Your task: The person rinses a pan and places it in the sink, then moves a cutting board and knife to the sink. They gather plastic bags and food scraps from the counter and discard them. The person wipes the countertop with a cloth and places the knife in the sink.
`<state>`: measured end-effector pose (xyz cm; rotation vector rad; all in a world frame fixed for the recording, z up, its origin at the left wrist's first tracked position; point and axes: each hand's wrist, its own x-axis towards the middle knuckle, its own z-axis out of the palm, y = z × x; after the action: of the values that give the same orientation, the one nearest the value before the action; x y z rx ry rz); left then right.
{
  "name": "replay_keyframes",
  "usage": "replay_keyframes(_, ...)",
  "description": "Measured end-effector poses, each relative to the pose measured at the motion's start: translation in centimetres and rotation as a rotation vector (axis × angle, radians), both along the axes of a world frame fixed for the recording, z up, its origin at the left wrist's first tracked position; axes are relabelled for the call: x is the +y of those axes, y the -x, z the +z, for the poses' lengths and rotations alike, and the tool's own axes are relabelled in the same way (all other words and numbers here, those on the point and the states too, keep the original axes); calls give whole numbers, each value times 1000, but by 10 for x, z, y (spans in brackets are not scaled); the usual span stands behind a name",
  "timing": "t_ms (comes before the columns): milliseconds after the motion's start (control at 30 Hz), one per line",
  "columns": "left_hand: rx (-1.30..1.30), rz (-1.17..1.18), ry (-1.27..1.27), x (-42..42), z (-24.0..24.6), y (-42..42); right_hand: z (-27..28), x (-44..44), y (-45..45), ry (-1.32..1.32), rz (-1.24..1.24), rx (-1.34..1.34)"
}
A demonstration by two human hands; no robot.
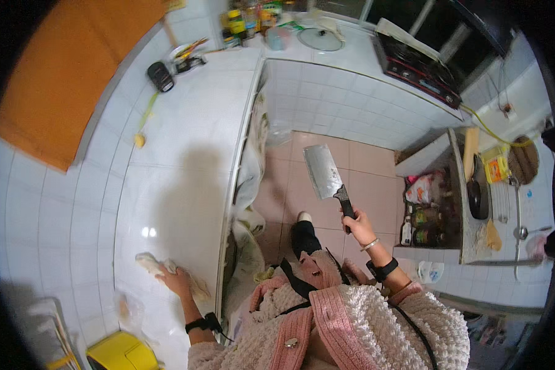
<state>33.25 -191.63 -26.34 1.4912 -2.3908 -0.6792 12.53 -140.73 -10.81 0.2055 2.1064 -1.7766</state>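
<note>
My right hand (360, 227) is wrapped around the black handle of a cleaver (323, 172). Its broad metal blade, speckled with dark spots near the handle, points forward over the pink tiled floor (365, 157). On the left, my left hand (175, 280) rests on the white tiled counter (185, 115) with its fingers on a crumpled whitish cloth (147, 262). Part of the cloth is hidden under the hand.
A gas stove (414, 69) and a glass lid (321, 39) stand on the far counter. A black device (160, 76) lies by the left wall, and a yellow container (122, 352) sits near left. Bottles (428, 226) fill a right-hand recess. A curtain (249, 180) hangs below the left counter.
</note>
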Motion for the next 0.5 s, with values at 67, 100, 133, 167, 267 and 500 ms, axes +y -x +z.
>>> replay_keyframes(67,155,-184,-200,-6,-16,69,-12,-3,2,-22,-111,4)
replay_keyframes(100,200,-234,-235,2,-20,104,-18,-2,5,-21,-170,30)
replay_keyframes(133,280,-449,-228,12,-20,141,-25,2,10,-28,-207,49)
replay_keyframes(167,324,-617,-189,31,-20,172,-33,7,13,-33,-196,26)
replay_keyframes(267,221,-968,-1046,93,-11,222,-61,26,14,-24,-232,81)
replay_keyframes(500,541,-705,-824,67,-35,215,-103,36,10,23,-311,154)
